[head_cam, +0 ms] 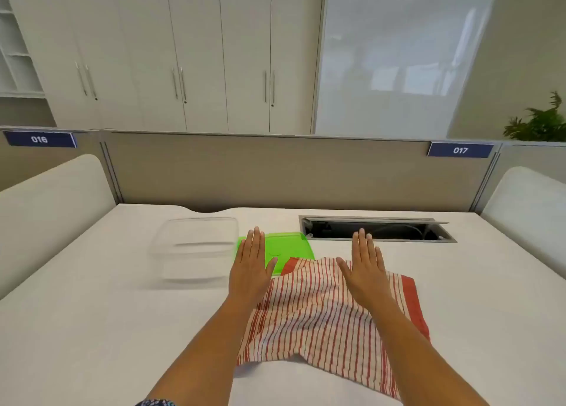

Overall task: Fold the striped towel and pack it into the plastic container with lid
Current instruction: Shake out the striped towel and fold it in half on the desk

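A red-and-white striped towel [321, 320] lies loosely crumpled on the white table, in front of me and a little to the right. My left hand [251, 264] is stretched out flat, palm down, over the towel's left edge and the near part of the green lid [288, 246]. My right hand [364, 264] is flat, palm down, over the towel's far part. Both hands hold nothing. A clear plastic container [196, 249] stands uncovered to the left of the lid.
The white table [92, 329] has an open cable slot [376, 229] at the back right. A grey partition [275, 172] rises behind it, and white padded side panels [52, 203] flank the table.
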`<move>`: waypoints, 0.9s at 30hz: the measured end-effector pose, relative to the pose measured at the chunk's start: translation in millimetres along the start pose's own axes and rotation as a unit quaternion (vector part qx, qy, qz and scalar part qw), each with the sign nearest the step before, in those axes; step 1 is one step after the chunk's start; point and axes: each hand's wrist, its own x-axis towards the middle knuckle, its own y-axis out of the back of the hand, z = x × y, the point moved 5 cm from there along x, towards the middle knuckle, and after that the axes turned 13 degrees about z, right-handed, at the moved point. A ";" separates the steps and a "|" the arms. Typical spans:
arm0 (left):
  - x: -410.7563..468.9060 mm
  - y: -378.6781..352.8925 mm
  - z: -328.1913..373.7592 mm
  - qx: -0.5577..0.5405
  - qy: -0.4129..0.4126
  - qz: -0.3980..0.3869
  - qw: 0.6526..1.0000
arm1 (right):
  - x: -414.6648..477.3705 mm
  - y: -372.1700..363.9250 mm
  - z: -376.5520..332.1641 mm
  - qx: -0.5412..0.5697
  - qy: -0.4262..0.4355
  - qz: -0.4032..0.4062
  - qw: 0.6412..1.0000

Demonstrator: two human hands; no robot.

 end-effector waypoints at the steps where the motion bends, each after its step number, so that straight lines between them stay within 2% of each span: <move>1: -7.0 -5.6 -2.3 -0.003 0.009 -0.016 1.000 | -7.1 -3.8 0.5 -0.014 0.001 -0.009 1.000; 7: -45.8 -34.2 -7.9 -0.037 0.033 -0.073 0.996 | -46.1 -34.4 10.3 -0.014 -0.027 -0.080 0.996; 12: -64.9 -53.5 -11.4 -0.010 0.024 -0.109 0.994 | -67.2 -52.0 17.6 -0.002 -0.049 -0.129 0.990; 18: -77.5 -65.7 -13.2 -0.046 0.054 -0.151 0.986 | -82.6 -64.3 22.3 0.007 -0.059 -0.138 0.989; 23: -81.4 -62.7 -15.0 -0.098 0.079 -0.104 0.987 | -84.5 -61.2 22.3 0.016 -0.067 -0.085 0.994; 27: -75.9 -46.5 -15.0 -0.166 0.130 -0.007 0.977 | -84.4 -57.0 22.0 0.027 -0.081 -0.067 0.994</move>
